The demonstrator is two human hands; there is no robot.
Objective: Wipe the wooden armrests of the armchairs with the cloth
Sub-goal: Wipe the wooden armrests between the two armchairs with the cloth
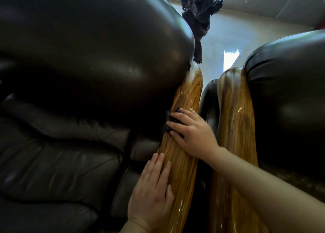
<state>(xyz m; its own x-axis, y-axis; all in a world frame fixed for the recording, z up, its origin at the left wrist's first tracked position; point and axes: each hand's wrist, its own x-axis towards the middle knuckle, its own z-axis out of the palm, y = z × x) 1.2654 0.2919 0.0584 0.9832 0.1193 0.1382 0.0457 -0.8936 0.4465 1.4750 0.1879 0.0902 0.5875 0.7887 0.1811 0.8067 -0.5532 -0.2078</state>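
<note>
Two glossy wooden armrests run side by side up the middle of the view. The left armrest (188, 95) belongs to the dark leather armchair (79, 74) on the left. My right hand (191, 132) presses a small dark cloth (173, 120) flat onto this armrest, partway up, close to the leather backrest. Most of the cloth is hidden under my fingers. My left hand (153, 194) lies flat lower down on the inner edge of the same armrest, fingers together, holding nothing. The right armrest (235, 113) of the neighbouring armchair (288, 99) is untouched.
A narrow dark gap separates the two armrests. A dark gnarled wooden carving (200, 9) stands behind the chairs at top centre. A pale wall and a bright window patch (230, 58) lie beyond.
</note>
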